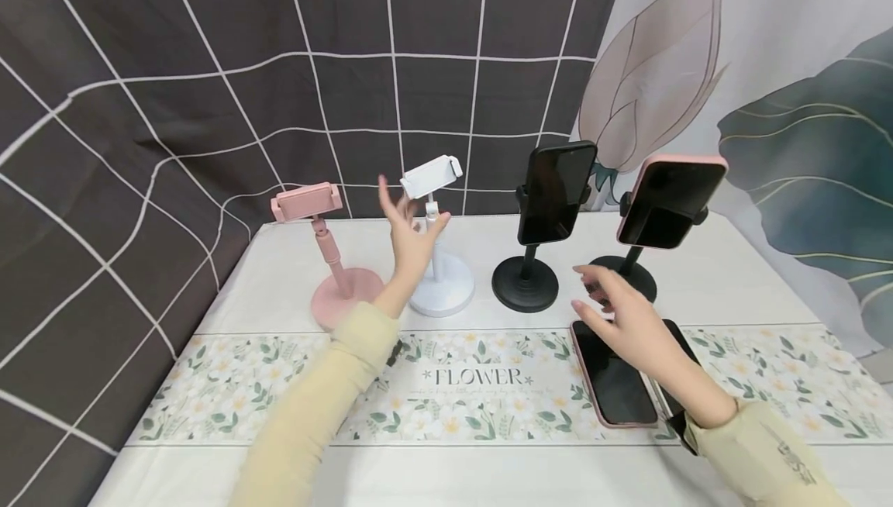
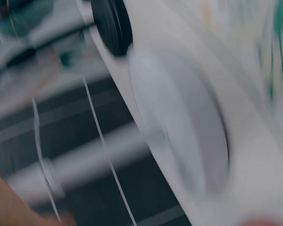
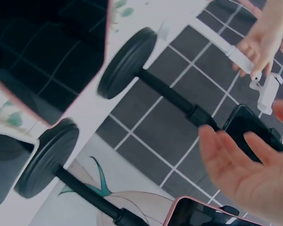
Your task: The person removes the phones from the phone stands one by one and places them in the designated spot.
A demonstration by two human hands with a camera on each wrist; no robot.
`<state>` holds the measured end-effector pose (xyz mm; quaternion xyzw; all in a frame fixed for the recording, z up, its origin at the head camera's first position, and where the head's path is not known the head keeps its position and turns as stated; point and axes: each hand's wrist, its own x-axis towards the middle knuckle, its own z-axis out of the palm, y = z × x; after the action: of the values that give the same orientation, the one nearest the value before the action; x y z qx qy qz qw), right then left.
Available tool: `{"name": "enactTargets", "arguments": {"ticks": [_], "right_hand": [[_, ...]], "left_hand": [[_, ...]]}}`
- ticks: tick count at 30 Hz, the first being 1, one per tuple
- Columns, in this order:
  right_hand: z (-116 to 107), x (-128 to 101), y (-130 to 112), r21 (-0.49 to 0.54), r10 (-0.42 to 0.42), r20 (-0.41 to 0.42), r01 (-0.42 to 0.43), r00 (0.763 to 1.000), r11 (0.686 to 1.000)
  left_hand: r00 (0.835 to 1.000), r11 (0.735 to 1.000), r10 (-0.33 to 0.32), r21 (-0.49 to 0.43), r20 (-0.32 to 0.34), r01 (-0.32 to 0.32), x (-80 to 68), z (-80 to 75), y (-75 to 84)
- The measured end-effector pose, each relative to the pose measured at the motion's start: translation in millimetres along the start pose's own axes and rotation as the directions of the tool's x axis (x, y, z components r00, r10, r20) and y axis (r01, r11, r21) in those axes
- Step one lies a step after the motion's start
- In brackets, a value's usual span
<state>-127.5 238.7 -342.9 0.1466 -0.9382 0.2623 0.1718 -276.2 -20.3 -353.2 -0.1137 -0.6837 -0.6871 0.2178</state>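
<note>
1. At the left hand [image 1: 408, 239], the fingers are spread and straight, grasping nothing; they hover just in front of the white stand [image 1: 439, 259], near its slim post, and whether they touch it I cannot tell.
2. Over at the right hand [image 1: 628, 321], the fingers are relaxed and released, hovering above the pink-cased phone [image 1: 614, 379] lying face up on the floral runner [image 1: 230, 383]; a second dark phone [image 1: 680, 344] lies just beside it, mostly covered by the wrist.
3. The white stand likely handles light but top-heavy, with a stiff post and a weighted round base; the post seems the safest place to grip. The flat phone looks smooth, slippery and fragile, best pinched by its long edges.
4. Outward stand a pink stand [image 1: 328, 259], empty, and two black stands [image 1: 526, 282] each carrying a phone.
5. The left wrist view is blurred; only a pale round base [image 2: 179, 122] reads.
</note>
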Motion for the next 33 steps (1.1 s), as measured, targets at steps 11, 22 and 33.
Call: {"name": "enactTargets", "arguments": {"ticks": [11, 22, 33], "right_hand": [[5, 45, -3, 0.445, 0.117, -0.299, 0.030, 0.947, 0.895], [17, 107, -6, 0.674, 0.332, -0.449, 0.070, 0.830, 0.736], [26, 132, 5, 0.817, 0.361, -0.377, 0.123, 0.853, 0.564]], "left_hand": [[0.982, 0.981, 0.179, 0.068, 0.066, -0.184, -69.1, 57.1, 21.7], [0.946, 0.971, 0.241, -0.060, 0.215, -0.234, -26.0, 109.2, 34.8], [0.952, 0.975, 0.216, -0.090, 0.216, -0.201, -20.1, 119.1, 35.0]]}}
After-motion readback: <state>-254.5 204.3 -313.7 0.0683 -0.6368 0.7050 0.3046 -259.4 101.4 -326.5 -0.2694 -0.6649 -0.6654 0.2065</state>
